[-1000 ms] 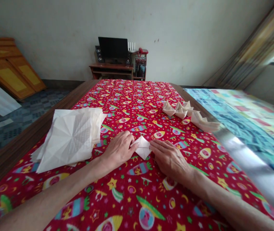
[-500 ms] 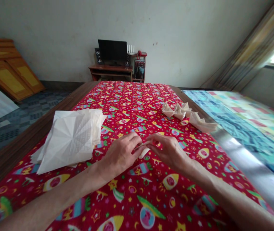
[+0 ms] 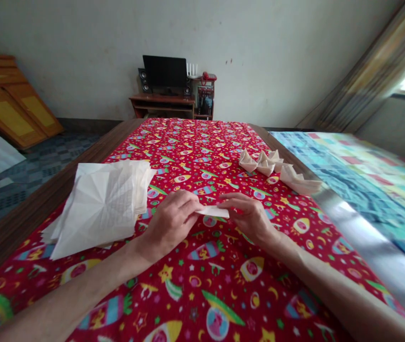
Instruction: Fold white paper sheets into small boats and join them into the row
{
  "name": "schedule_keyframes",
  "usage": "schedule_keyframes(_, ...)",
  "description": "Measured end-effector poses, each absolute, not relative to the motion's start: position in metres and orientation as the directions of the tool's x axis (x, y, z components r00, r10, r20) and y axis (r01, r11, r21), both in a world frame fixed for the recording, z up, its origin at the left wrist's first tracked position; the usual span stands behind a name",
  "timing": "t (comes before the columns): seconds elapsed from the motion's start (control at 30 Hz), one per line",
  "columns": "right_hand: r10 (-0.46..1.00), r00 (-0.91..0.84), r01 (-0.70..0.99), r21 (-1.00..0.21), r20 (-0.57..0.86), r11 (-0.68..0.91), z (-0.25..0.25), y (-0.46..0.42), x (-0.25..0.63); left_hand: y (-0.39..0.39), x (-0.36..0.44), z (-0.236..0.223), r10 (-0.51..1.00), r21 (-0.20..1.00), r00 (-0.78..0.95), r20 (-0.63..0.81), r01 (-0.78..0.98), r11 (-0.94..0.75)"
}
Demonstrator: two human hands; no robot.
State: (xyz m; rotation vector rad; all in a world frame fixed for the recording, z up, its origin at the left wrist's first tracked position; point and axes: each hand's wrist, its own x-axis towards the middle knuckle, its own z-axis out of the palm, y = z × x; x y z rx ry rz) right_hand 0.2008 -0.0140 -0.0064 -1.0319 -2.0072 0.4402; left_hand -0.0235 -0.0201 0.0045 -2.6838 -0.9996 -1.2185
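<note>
Between my two hands is a small folded piece of white paper (image 3: pixel 213 212), seen as a flat narrow strip just above the cloth. My left hand (image 3: pixel 176 217) pinches its left end, the fingers bent and pressed together. At its right end, my right hand (image 3: pixel 247 214) grips the paper with thumb and fingers. To the left lies a stack of creased white paper sheets (image 3: pixel 95 204), the top one marked with star-like folds. Several folded paper boats (image 3: pixel 300 182) stand in a row at the right edge of the cloth.
A red patterned cloth (image 3: pixel 202 275) covers the long table, with bare brown wood (image 3: pixel 91 159) along its left edge. Behind it stands a small desk (image 3: pixel 163 100) with a monitor (image 3: pixel 164 72). A bed with a colourful cover (image 3: pixel 348 175) is on the right, a wooden cabinet (image 3: pixel 13 102) on the left.
The folded paper has turned from a slanted position to lie nearly level between my hands. My fingers have shifted outward to its two ends. The stack and boats stay put.
</note>
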Motion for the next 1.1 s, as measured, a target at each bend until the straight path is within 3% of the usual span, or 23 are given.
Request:
schedule_keyframes(0.1, 0.689, -0.448, 0.651, -0.32, 0.57, 0.688, -0.012, -0.011, 0.203, -0.025, -0.023, 0.006, 0.447, 0.065, 0.63, 0.635, 0.533, -0.844)
schedule_keyframes(0.2, 0.66, -0.564, 0.679, -0.175, 0.496, 0.713, -0.016, -0.008, 0.203, -0.03, -0.019, 0.002, 0.395, 0.032, 0.715, 0.576, 0.464, -0.885)
schedule_keyframes(0.3, 0.667, -0.605, 0.691, -0.128, 0.436, 0.711, -0.013, -0.01, 0.205, -0.033, -0.016, -0.001, 0.389, -0.002, 0.764, 0.515, 0.455, -0.891)
schedule_keyframes(0.5, 0.607, -0.613, 0.669, -0.077, 0.506, 0.739, 0.006, -0.034, 0.215, -0.033, -0.016, -0.001, 0.453, -0.01, 0.793, 0.407, 0.5, -0.866)
schedule_keyframes(0.7, 0.599, -0.705, 0.656, 0.029, 0.379, 0.754, -0.001, -0.048, 0.212, -0.031, -0.014, -0.005, 0.503, 0.089, 0.753, 0.424, 0.518, -0.851)
schedule_keyframes(0.9, 0.589, -0.708, 0.649, 0.03, 0.391, 0.76, -0.007, -0.044, 0.217, -0.017, -0.02, -0.016, 0.58, 0.241, 0.674, 0.457, 0.533, -0.811)
schedule_keyframes(1.1, 0.541, -0.71, 0.649, 0.121, 0.451, 0.751, -0.004, -0.038, 0.221, -0.024, -0.019, -0.008, 0.532, 0.08, 0.735, 0.422, 0.554, -0.829)
